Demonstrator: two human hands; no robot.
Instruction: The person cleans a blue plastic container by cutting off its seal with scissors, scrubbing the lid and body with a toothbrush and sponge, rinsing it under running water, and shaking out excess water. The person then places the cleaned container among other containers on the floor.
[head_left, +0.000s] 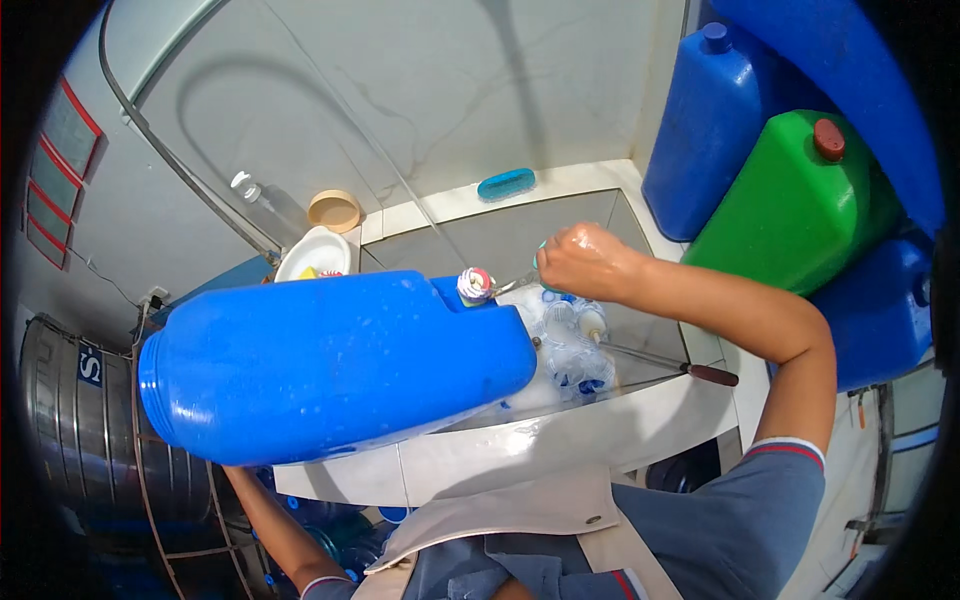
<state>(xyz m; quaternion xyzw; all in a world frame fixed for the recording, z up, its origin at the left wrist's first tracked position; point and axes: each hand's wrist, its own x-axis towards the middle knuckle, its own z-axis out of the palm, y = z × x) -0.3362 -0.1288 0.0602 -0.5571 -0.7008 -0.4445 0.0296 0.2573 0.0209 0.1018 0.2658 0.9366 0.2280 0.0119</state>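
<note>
A large blue plastic jug (330, 367) lies on its side over the tiled rim of a basin. On its far side, near the shoulder, is a small fitting (475, 285) coloured red, white and green. My right hand (589, 262), wet and closed, grips a teal-handled tool whose thin metal shaft reaches to that fitting. My left hand is hidden behind the jug; only the forearm shows below it. Soapy water in the basin (652, 300) holds several clear plastic pieces (577, 345). A brush with a dark red handle (712, 375) leans across the basin's near edge.
A teal scrubbing brush (506, 184) rests on the back ledge. White bowl (313, 253), round tan lid (334, 211) and clear pump bottle (262, 202) stand at back left. Blue (701, 127) and green (787, 202) jugs crowd the right. A steel tank (82, 427) stands at left.
</note>
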